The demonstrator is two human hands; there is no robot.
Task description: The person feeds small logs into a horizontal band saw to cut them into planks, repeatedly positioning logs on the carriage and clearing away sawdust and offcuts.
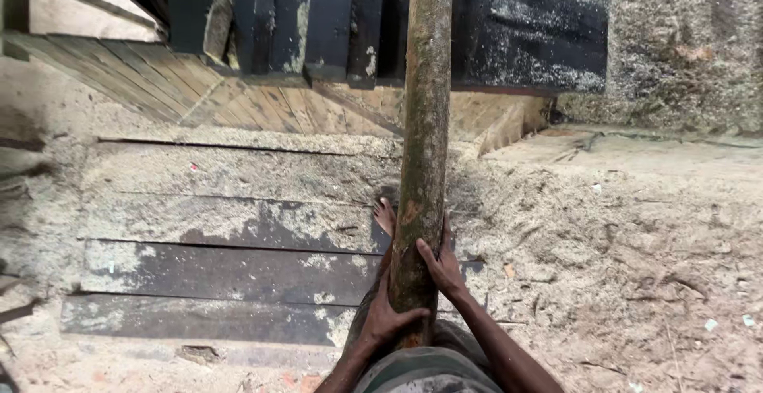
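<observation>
- 2 bare hands grasp 1 long round log (pixel 424 123), which runs from the person's waist up and away to the top of the view, over the sawdust-covered ground (pixel 620 250).
- The left hand (pixel 387 317) sits low on the log's near end, fingers curled around its front, clenched on the bark.
- The right hand (pixel 442 264) lies just above it on the log's right side, fingers wrapped against the wood, also gripping.
- The log is mottled green and brown, with orange patches near the hands.
- 1 bare foot (pixel 385 216) shows just left of the log, its toes resting on the dark planks (pixel 230 270).
- These planks lie side by side to the left, dusted with pale sawdust.
- Beyond them is a slatted wooden floor (pixel 238 99), and above that dark upright timbers (pixel 334 19).
- A rough grey wall (pixel 683 43) stands at upper right.
</observation>
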